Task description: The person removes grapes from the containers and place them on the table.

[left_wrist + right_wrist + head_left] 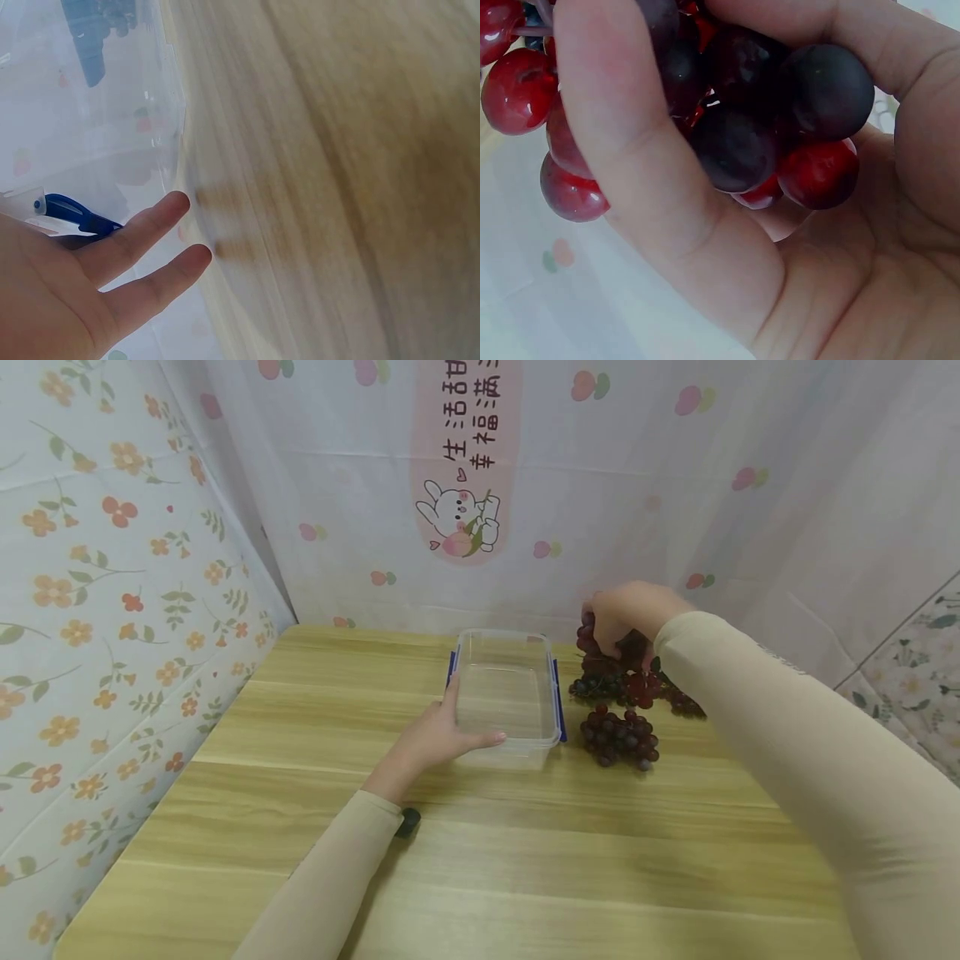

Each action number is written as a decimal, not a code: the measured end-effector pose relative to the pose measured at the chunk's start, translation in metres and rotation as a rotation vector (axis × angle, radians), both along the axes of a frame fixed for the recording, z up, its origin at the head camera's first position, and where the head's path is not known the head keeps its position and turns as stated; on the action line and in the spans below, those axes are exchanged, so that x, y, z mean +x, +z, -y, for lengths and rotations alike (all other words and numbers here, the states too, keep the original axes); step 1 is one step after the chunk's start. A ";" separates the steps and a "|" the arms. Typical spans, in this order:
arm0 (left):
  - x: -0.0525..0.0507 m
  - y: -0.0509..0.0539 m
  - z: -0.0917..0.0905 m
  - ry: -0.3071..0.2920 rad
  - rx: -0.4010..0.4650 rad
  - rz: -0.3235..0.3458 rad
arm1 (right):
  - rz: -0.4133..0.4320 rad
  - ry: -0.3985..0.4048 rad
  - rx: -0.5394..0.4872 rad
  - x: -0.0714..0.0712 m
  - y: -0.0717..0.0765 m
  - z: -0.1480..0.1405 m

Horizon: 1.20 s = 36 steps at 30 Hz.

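Observation:
A clear plastic food container [517,752] with blue side clips stands open-topped on the table. My left hand [435,735] rests against its near left corner, thumb along the near rim and a finger at the left side. In the left wrist view, its fingers [154,289] are straight and spread beside a blue clip [79,214]. At the table's back right, my right hand [633,610] grips a bunch of red and dark grapes [739,146], the fingers curled round it. More bunches lie below that hand, partly hidden: dark grapes [596,687] and red grapes [641,689].
A separate bunch of grapes [618,737] lies right of the container. A wooden table [315,810] spreads underneath. Printed cloth [345,527] hangs behind it, and floral cloth [97,635] hangs at the left. A small black object [408,822] shows by the left cuff.

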State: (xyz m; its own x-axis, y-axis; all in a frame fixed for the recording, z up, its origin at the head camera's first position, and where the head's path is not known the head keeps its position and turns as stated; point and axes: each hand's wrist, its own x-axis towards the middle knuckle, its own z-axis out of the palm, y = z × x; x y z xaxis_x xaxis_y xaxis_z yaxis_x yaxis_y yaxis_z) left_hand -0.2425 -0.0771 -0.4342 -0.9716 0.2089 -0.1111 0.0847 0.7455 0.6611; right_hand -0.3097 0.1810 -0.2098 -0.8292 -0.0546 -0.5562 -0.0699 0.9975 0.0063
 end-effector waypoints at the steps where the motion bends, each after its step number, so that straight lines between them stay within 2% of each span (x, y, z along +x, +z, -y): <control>1: 0.000 0.000 0.000 0.001 0.001 0.003 | 0.009 -0.002 0.006 0.000 0.000 -0.004; 7: 0.001 0.001 0.001 0.007 -0.001 0.008 | 0.036 -0.029 -0.010 0.002 -0.007 -0.031; 13: 0.001 0.001 0.001 -0.003 0.009 -0.008 | 0.037 -0.069 -0.104 0.010 -0.019 -0.064; 17: 0.002 0.000 0.001 -0.002 0.021 -0.008 | 0.042 -0.107 -0.157 0.013 -0.027 -0.086; 22: 0.002 0.001 0.001 0.001 0.030 -0.008 | 0.036 -0.131 -0.146 0.014 -0.040 -0.111; 27: 0.002 0.002 0.001 -0.013 0.027 -0.022 | 0.025 -0.181 -0.187 0.016 -0.055 -0.137; 36: 0.001 0.001 0.000 -0.013 0.036 -0.005 | -0.014 -0.169 -0.247 0.019 -0.077 -0.172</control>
State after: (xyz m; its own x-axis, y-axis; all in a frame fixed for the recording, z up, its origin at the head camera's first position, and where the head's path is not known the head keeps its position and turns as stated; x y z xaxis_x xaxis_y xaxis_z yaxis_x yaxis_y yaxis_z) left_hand -0.2419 -0.0773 -0.4335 -0.9693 0.2255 -0.0984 0.0978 0.7200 0.6870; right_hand -0.2906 0.3527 -0.2871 -0.8456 -0.0477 -0.5317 0.0953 0.9665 -0.2383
